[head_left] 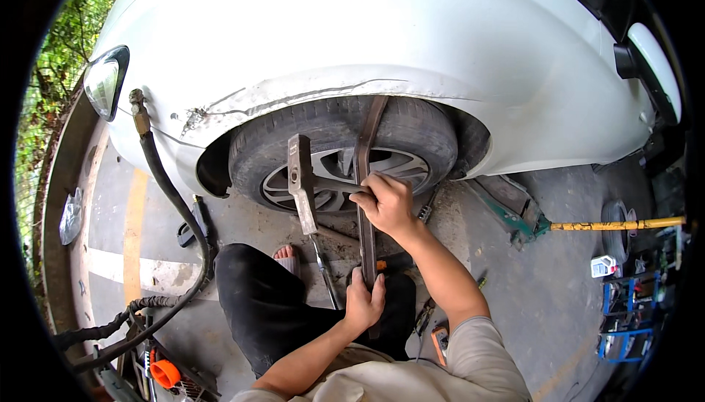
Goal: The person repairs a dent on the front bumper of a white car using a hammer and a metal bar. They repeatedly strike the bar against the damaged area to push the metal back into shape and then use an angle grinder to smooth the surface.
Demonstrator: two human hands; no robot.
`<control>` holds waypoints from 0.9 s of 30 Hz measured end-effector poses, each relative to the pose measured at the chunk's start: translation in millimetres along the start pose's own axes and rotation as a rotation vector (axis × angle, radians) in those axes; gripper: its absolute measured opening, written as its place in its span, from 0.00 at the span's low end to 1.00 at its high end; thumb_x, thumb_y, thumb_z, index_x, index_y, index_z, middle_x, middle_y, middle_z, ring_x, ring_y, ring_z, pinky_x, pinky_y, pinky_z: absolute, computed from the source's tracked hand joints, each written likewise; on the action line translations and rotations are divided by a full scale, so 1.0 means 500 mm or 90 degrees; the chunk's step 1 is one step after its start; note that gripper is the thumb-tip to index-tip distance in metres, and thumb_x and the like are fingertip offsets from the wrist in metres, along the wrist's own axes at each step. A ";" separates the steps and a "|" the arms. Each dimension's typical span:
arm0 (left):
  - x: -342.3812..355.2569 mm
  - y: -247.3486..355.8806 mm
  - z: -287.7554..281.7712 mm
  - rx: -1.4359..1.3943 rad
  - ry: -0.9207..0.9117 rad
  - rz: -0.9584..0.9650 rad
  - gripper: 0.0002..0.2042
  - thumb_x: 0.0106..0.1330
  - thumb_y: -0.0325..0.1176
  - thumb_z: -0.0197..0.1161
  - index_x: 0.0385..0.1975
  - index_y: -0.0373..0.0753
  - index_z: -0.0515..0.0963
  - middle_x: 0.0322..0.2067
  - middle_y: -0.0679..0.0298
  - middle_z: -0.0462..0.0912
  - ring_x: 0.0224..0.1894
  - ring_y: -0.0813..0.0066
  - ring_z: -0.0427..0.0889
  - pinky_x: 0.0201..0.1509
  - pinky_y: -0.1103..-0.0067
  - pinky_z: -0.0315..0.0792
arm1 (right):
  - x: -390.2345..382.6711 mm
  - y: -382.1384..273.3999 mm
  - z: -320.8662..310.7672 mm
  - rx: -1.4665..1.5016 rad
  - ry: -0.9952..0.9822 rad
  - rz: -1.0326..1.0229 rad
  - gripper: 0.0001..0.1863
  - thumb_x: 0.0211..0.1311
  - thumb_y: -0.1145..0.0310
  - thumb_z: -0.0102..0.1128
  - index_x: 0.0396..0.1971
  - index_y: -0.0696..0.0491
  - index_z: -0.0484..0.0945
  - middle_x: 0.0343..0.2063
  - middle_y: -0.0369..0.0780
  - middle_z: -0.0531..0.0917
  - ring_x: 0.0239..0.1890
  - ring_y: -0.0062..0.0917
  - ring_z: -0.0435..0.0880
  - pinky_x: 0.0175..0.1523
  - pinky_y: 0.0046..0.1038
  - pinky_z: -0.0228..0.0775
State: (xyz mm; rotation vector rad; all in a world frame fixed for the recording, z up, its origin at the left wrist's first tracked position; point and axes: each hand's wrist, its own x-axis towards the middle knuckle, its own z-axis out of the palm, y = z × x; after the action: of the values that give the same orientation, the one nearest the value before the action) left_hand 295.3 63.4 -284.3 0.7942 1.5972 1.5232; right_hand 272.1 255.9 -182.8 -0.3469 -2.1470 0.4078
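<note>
We find the left hand (pixel 365 302) gripping the lower end of a long flat metal bar (pixel 368 244), its fingers curled round it and the thumb lying along the near side. The bar stands roughly upright across the front of a tyre (pixel 422 132), and its upper end reaches the edge of the wheel arch on a white car (pixel 352 35).

The right hand (pixel 387 201) is closed round the handle of a hammer (pixel 302 185), fingers folded together. This hand overlaps the middle of the bar; we cannot tell whether it touches it. The hammer's head lies to the left of the bar, in front of the wheel. A thin metal rod (pixel 325 273) shows just below the head; contact between the two cannot be confirmed.

We note dark scrapes (pixel 194 118) and chipped paint on the panel above the tyre, toward the headlight (pixel 107 82). A black hose (pixel 172 189) with a metal fitting at its upper end curves along the left side. To the right, we record a green jack (pixel 514 215) with a yellow handle (pixel 617 225), a white bottle (pixel 603 266) and a blue rack (pixel 630 295). An orange cup (pixel 165 373) is at lower left.
</note>
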 end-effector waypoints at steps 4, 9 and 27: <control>0.009 0.008 -0.011 -0.003 -0.025 -0.021 0.12 0.67 0.33 0.56 0.35 0.31 0.64 0.13 0.56 0.74 0.16 0.62 0.77 0.20 0.71 0.67 | -0.012 -0.011 -0.014 0.001 0.002 0.031 0.18 0.55 0.58 0.67 0.17 0.55 0.72 0.13 0.38 0.73 0.14 0.33 0.75 0.19 0.30 0.64; 0.025 -0.039 -0.003 0.025 0.004 0.014 0.12 0.66 0.32 0.58 0.34 0.31 0.64 0.15 0.52 0.75 0.18 0.55 0.78 0.21 0.68 0.67 | -0.043 -0.011 -0.023 0.039 0.063 0.071 0.17 0.58 0.60 0.64 0.19 0.56 0.72 0.13 0.40 0.70 0.15 0.35 0.72 0.21 0.31 0.62; 0.023 0.002 0.024 0.054 0.021 0.093 0.12 0.65 0.32 0.58 0.37 0.32 0.64 0.18 0.44 0.75 0.24 0.43 0.79 0.25 0.62 0.69 | -0.024 -0.005 -0.064 -0.013 0.158 0.033 0.09 0.56 0.75 0.51 0.18 0.58 0.66 0.11 0.41 0.66 0.12 0.35 0.69 0.19 0.31 0.61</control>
State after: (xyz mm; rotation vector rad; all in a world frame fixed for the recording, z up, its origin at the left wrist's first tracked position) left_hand 299.9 79.4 -284.5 0.9555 1.6686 1.5873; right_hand 305.0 254.1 -172.8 -0.4423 -1.9037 0.3527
